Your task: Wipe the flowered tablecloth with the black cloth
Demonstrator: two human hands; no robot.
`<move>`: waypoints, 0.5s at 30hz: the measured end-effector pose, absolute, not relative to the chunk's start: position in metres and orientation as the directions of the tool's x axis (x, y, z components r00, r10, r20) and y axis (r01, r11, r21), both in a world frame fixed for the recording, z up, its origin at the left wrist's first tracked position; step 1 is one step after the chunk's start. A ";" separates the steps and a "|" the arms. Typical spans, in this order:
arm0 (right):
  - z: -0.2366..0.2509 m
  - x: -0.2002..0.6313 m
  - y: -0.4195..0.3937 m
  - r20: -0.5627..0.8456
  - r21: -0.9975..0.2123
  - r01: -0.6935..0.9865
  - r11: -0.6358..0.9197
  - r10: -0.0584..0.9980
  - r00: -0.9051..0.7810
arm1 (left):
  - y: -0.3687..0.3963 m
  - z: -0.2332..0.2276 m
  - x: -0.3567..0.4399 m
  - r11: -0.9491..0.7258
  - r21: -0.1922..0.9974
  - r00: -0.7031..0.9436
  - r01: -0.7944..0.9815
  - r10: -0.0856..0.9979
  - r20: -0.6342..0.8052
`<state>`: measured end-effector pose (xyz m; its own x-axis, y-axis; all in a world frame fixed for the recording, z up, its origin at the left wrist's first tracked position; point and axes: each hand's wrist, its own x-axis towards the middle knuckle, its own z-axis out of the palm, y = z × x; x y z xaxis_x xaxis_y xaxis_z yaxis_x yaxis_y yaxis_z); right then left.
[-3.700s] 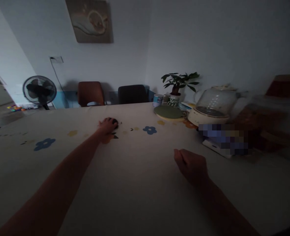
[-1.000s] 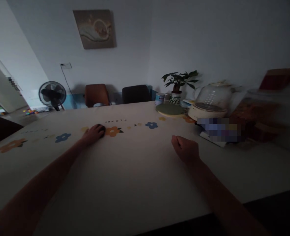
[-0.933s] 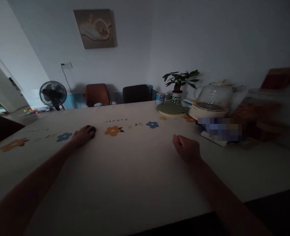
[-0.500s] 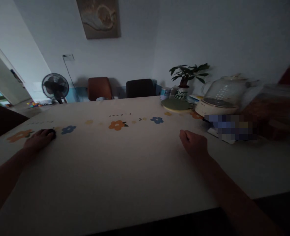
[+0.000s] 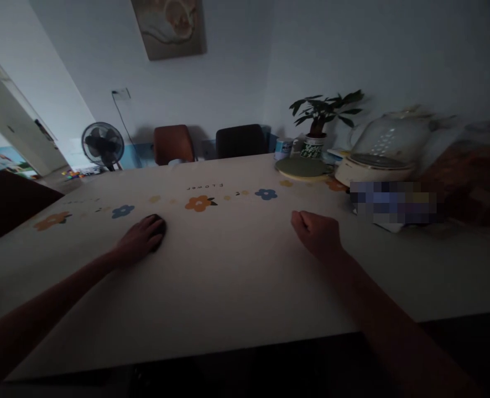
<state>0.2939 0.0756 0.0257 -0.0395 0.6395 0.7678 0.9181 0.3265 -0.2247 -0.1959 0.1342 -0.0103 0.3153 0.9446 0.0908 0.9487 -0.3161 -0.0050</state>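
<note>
My left hand [image 5: 139, 239] lies over a dark rounded object that looks like a black computer mouse [image 5: 159, 231], its fingers draped on the top and side. The hand covers most of the mouse, which rests on the pale tablecloth [image 5: 220, 287] below the blue and orange printed flowers. On the right side of the table, my right hand [image 5: 317, 232] is curled into a fist, thumb side up. Nothing shows in that fist, and it sits apart from the things at the right.
A glass kettle [image 5: 390, 143] on a white base, a blurred-out packet [image 5: 394, 202] and a bag [image 5: 473, 171] stand at the right. Behind are a green round mat [image 5: 303, 167], a potted plant [image 5: 317, 121] and a mug [image 5: 283, 148]. Two chairs line the far edge; a fan [image 5: 103, 145] stands beyond.
My left hand has slid the mouse to the right across the tablecloth, from the left orange flower toward the middle. My right fist appears slightly further left; the view has shifted a little.
</note>
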 end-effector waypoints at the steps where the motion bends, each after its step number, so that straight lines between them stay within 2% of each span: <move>1: 0.026 0.294 0.074 0.768 -0.232 0.917 0.323 0.640 -0.031 | 0.133 -0.010 -0.170 -0.358 0.014 0.356 0.934 0.932 0.072; 5: 0.029 0.294 0.071 0.751 -0.288 0.911 0.296 0.660 0.023 | 0.129 -0.001 -0.060 -0.548 0.063 0.546 0.834 0.836 0.046; 9: 0.030 0.294 0.069 0.761 -0.311 0.899 0.309 0.648 0.040 | 0.126 0.003 0.047 -0.723 0.128 0.721 0.679 0.690 0.071; 15: 0.028 0.296 0.067 0.750 -0.287 0.913 0.291 0.661 0.026 | 0.128 -0.017 0.186 -0.880 0.376 0.858 0.289 0.412 0.306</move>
